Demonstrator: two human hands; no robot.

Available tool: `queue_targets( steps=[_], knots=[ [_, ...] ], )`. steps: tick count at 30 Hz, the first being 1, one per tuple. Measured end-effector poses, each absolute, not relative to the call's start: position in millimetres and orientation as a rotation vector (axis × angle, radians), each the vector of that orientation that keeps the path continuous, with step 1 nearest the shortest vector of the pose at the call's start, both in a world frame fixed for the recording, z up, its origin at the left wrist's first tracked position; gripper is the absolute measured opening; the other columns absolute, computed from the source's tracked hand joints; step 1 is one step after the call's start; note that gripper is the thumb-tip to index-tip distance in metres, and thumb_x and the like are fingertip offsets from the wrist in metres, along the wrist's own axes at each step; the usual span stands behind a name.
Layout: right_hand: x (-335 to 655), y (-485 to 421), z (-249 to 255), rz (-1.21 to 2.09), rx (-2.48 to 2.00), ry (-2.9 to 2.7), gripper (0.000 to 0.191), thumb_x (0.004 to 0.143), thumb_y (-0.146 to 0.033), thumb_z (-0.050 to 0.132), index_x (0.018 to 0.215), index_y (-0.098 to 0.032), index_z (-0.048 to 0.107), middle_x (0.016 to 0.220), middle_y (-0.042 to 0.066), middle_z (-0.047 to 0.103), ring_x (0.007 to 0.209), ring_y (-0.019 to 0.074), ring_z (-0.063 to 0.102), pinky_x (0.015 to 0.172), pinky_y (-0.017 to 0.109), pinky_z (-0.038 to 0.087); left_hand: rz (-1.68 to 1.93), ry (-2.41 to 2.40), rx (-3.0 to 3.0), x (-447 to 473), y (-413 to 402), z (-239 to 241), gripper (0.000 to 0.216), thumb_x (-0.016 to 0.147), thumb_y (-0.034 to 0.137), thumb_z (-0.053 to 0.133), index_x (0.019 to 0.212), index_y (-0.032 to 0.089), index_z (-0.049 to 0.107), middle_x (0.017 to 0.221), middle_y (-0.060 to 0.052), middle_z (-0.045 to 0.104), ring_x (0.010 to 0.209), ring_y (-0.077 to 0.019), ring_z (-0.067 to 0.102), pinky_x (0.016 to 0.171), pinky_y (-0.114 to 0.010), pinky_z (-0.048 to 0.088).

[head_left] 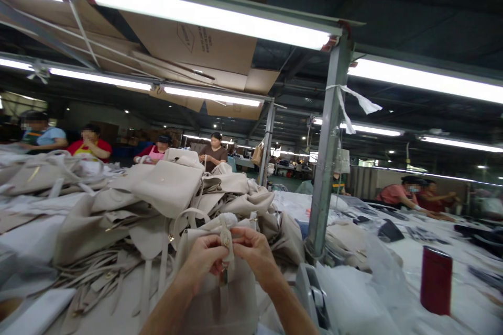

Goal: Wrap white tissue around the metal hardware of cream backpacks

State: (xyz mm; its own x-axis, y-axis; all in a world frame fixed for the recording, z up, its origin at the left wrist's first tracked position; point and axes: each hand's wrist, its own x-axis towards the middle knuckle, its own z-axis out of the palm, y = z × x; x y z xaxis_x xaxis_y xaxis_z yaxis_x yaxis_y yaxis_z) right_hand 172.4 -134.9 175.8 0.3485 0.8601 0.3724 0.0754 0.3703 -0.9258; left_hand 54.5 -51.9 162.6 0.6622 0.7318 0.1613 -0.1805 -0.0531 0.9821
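Observation:
A beige handbag (220, 303) stands upright on the table right in front of me. Both hands meet at its top, at a beige strap (225, 227) with a metal fitting on it. My left hand (205, 257) pinches the strap from the left, fingers curled. From the right, my right hand (254, 251) grips the same strap between thumb and fingers. Just below the hands, a second strap piece with a small metal buckle (223, 276) hangs down the bag's front. The fingertips partly cover the strap.
A big pile of beige bags (165, 188) rises behind, with loose straps (106, 267) at left. To the right are a grey metal post (328, 152), a grey tape dispenser-like device (312, 293), clear plastic (365, 293) and a dark red cylinder (436, 280). Several people sit farther back.

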Motion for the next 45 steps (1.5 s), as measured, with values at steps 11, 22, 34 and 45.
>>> queue_targets(
  steps=[11, 22, 34, 45],
  knots=[
    [168.2, -131.9, 164.7, 0.482, -1.168, -1.087, 0.043, 0.056, -0.013, 0.06, 0.098, -0.018, 0.055, 0.06, -0.008, 0.054, 0.054, 0.0097, 0.046, 0.052, 0.022, 0.034, 1.304, 0.674, 1.837, 68.2, -64.4, 150.5, 0.009, 0.065, 0.023, 0.05, 0.063, 0.019, 0.058, 0.052, 0.003, 0.052, 0.049, -0.0123, 0.046, 0.048, -0.023, 0.035],
    [150.0, -139.2, 156.8, 0.582, -1.115, -0.943, 0.025, 0.064, -0.027, 0.07, 0.086, -0.016, 0.065, 0.07, -0.001, 0.064, 0.06, 0.0114, 0.052, 0.05, 0.021, 0.035, 1.353, 0.583, 1.855, 60.6, -64.3, 144.2, 0.016, 0.076, 0.03, 0.052, 0.07, 0.019, 0.061, 0.059, 0.001, 0.057, 0.057, -0.0148, 0.051, 0.053, -0.025, 0.036],
    [155.5, -138.2, 156.4, 0.555, -1.143, -1.031, 0.018, 0.058, -0.018, 0.065, 0.076, -0.017, 0.064, 0.063, -0.002, 0.067, 0.053, 0.0108, 0.053, 0.047, 0.021, 0.031, 1.06, 0.388, 1.638, 53.7, -59.9, 146.6, 0.018, 0.07, 0.035, 0.059, 0.072, 0.018, 0.062, 0.052, 0.005, 0.051, 0.046, -0.0103, 0.043, 0.043, -0.022, 0.031],
    [155.6, -140.6, 147.0, 0.324, -1.197, -1.214, 0.019, 0.066, -0.014, 0.053, 0.084, -0.02, 0.051, 0.062, -0.007, 0.057, 0.056, 0.0107, 0.051, 0.054, 0.023, 0.037, 0.639, 0.322, 0.946, 42.0, -55.6, 138.5, 0.041, 0.051, 0.024, 0.087, 0.077, 0.017, 0.056, 0.055, 0.005, 0.06, 0.045, -0.0053, 0.053, 0.046, -0.015, 0.04]
  ],
)
